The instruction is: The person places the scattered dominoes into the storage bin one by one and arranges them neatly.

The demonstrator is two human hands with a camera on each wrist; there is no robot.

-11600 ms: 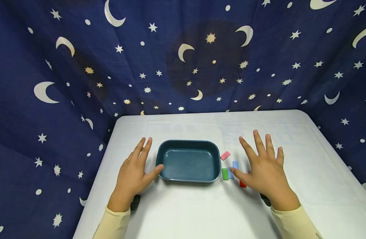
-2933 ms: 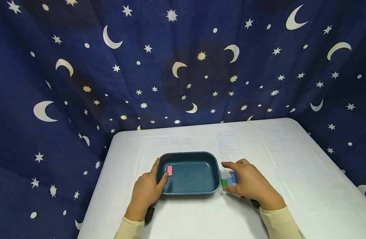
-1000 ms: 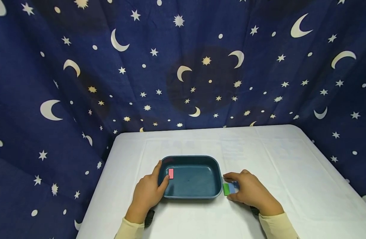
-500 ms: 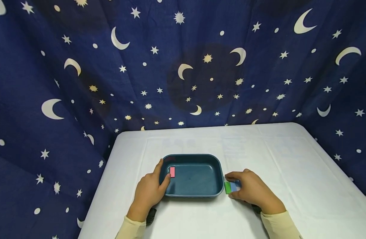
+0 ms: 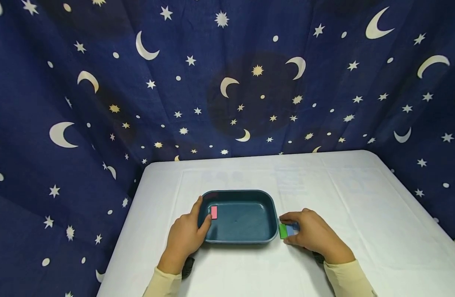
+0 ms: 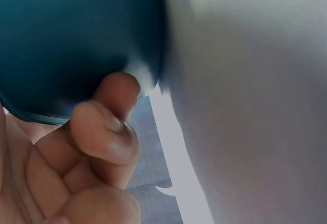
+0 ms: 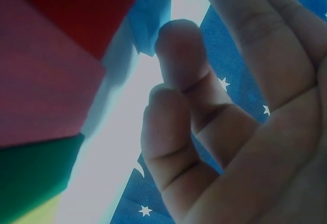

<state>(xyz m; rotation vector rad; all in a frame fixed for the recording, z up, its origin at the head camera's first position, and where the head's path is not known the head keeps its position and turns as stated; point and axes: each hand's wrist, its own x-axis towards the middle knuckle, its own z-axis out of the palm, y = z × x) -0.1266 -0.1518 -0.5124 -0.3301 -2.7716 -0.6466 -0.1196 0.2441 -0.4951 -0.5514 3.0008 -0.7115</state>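
A dark teal tray [image 5: 236, 241] stands on the white table, with a pink block [image 5: 214, 212] inside at its left. My left hand [image 5: 184, 236] grips the tray's left end, thumb inside and index finger along the rim. In the left wrist view, more fingers [image 6: 104, 127] curl by the tray's outer wall. My right hand [image 5: 316, 235] has thumb and index finger at the two ends of a green block [image 5: 283, 231] beside the tray's right wall. Light blue [image 5: 290, 230] and darker blue [image 5: 295, 226] blocks lie against it, partly under the hand.
Close to the right wrist camera are red [image 7: 82, 15], pink [image 7: 46, 76], green [image 7: 36, 170] and yellow [image 7: 41, 211] blocks, hidden under the right hand from above. A navy curtain [image 5: 197, 82] with moons and stars hangs behind and beside the table [image 5: 361, 214].
Since the first frame, a pink block has come into the tray and the left hand has taken hold of the rim. The right thumb and index finger have drawn together around the green block.
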